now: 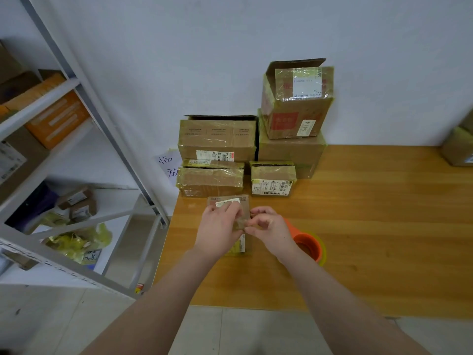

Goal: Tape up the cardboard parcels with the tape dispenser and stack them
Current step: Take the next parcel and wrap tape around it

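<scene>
My right hand (266,226) pinches what looks like a clear tape end (242,223) at the right edge of the small parcel (244,207), which my left hand (218,228) grips flat near the worktop's (384,226) left edge; I judge it a light, stiff box, best held by its sides, with the tape dispenser (307,245) just beside

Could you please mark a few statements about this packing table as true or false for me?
1. The orange tape dispenser is held in the right hand. False: it lies on the table beside that hand.
2. The left hand and the right hand are both at the small parcel. True.
3. The top box of the stack has a raised flap. True.
4. The metal shelving stands right of the table. False: it stands on the left.
</scene>
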